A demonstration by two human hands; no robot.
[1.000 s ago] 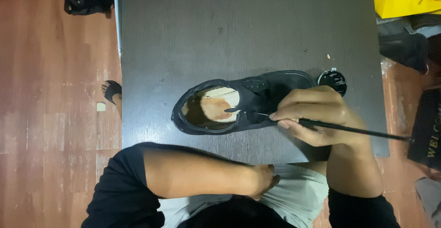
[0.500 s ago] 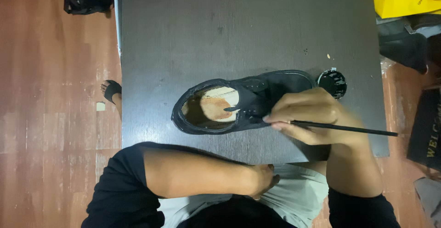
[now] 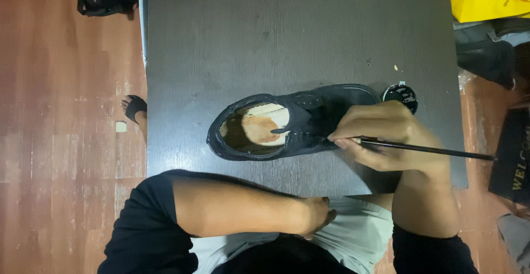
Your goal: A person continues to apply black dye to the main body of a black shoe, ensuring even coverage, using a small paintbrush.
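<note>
- Head view: the black shoe (image 3: 301,122) lies on its side on the dark table (image 3: 248,36), near the front edge, its tan insole showing.
- The right hand (image 3: 386,136) is closed in a pinch round a thin black brush (image 3: 425,149), tip at the shoe's laces, handle pointing right.
- A small round black tin (image 3: 401,95) sits just beside the toe.
- The left hand (image 3: 317,214) rests curled in the lap, holding nothing, below the table edge.
</note>
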